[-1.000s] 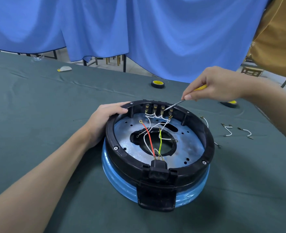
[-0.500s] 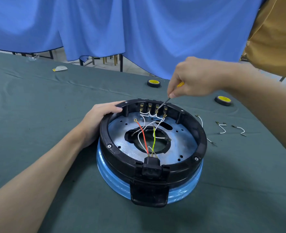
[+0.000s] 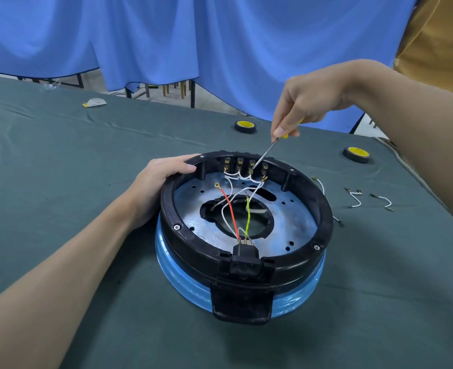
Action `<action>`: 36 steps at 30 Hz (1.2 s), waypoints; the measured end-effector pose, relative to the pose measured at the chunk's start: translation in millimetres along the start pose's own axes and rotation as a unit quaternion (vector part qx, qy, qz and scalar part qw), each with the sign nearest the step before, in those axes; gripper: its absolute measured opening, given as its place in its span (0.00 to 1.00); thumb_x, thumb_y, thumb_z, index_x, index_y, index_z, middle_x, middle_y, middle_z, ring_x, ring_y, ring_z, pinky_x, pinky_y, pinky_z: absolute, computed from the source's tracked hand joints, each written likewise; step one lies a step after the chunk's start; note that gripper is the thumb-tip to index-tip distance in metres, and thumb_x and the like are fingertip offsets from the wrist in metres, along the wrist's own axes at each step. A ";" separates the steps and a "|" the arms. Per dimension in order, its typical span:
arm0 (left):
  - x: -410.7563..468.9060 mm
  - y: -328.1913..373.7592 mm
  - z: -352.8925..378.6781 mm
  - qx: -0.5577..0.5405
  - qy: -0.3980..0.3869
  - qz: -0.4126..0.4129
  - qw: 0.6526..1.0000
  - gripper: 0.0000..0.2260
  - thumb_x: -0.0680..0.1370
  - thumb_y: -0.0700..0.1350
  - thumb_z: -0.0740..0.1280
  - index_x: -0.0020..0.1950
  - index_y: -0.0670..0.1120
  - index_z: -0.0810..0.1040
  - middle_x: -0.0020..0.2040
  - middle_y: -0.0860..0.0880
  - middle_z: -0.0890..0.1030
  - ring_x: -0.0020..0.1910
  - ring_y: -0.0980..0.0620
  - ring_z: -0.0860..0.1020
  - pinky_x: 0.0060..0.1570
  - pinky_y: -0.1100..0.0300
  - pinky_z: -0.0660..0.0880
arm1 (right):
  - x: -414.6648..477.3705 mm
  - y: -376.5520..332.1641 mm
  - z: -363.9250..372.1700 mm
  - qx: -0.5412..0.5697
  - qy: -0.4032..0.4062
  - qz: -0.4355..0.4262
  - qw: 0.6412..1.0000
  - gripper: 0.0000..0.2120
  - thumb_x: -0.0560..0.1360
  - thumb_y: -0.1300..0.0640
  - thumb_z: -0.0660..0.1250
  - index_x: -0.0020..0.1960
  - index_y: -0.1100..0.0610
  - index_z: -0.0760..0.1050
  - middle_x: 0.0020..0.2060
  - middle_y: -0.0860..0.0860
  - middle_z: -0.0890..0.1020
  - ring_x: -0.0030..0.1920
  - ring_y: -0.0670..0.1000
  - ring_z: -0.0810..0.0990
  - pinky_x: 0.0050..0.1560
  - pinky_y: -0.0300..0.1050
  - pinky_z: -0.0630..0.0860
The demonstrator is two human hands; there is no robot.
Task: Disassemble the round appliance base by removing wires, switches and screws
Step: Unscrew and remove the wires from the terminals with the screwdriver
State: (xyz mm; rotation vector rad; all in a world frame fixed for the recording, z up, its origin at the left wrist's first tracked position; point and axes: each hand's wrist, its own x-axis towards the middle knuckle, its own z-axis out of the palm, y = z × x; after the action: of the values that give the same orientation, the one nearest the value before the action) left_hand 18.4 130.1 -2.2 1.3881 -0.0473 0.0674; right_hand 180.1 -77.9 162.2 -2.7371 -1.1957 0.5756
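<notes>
On the table (image 3: 60, 169), at left, our left grip (image 3: 153, 186) is holding the black rim of the base (image 3: 188, 243), which is sitting mid-table. Inside it, wires (image 3: 229, 209) are running to a row of switches (image 3: 240, 164). Our right grip (image 3: 308, 102) is pinching a screwdriver (image 3: 265, 153), its tip at the third switch. Further right, loose wires (image 3: 355, 199) are lying.

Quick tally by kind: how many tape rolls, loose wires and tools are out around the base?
Tape rolls: 2
Loose wires: 3, one partly behind the base
Screwdriver: 1
Total: 6
</notes>
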 end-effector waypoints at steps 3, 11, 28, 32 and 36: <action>-0.7 0.0 1.0 0.000 -0.001 0.003 1.000 0.19 0.76 0.40 0.59 0.64 0.41 0.80 0.62 0.38 0.81 0.62 0.38 0.78 0.65 0.47 0.71 | 1.7 9.3 2.5 0.053 -0.024 0.020 0.998 0.04 0.74 0.57 0.72 0.42 0.53 0.86 0.29 0.50 0.77 0.27 0.50 0.58 0.24 0.37 0.55; -0.6 1.3 1.0 0.007 0.002 0.010 1.000 0.18 0.77 0.39 0.58 0.64 0.41 0.80 0.61 0.38 0.81 0.62 0.39 0.79 0.65 0.48 0.72 | -5.6 22.3 12.6 0.024 0.049 -0.046 0.997 0.05 0.75 0.54 0.72 0.42 0.47 0.86 0.30 0.47 0.79 0.28 0.47 0.66 0.29 0.39 0.62; 0.2 1.4 2.7 -0.023 -0.016 -0.012 1.000 0.21 0.73 0.42 0.61 0.65 0.41 0.79 0.63 0.37 0.80 0.61 0.39 0.79 0.64 0.49 0.72 | -1.0 12.5 3.4 0.010 0.007 -0.019 1.000 0.04 0.74 0.54 0.73 0.43 0.49 0.86 0.28 0.47 0.77 0.28 0.50 0.61 0.31 0.44 0.56; -0.2 1.5 3.0 -0.020 -0.009 -0.011 1.000 0.21 0.73 0.42 0.61 0.65 0.41 0.79 0.62 0.38 0.80 0.60 0.40 0.80 0.63 0.49 0.72 | 9.7 7.8 -1.4 0.007 -0.015 -0.004 1.000 0.04 0.73 0.57 0.73 0.41 0.51 0.86 0.29 0.50 0.77 0.29 0.51 0.59 0.30 0.44 0.54; 0.6 1.7 1.3 -0.012 -0.003 -0.013 1.000 0.23 0.74 0.42 0.60 0.67 0.39 0.76 0.64 0.36 0.79 0.65 0.36 0.76 0.68 0.45 0.69 | 13.7 9.3 -2.6 0.020 -0.030 0.009 0.999 0.04 0.73 0.57 0.72 0.42 0.52 0.86 0.30 0.51 0.77 0.27 0.49 0.59 0.30 0.43 0.53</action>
State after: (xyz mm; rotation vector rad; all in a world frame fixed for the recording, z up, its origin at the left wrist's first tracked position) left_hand 18.9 129.1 -0.2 1.3638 -0.0353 0.0398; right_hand 196.0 -74.2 158.3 -2.7180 -1.1617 0.6805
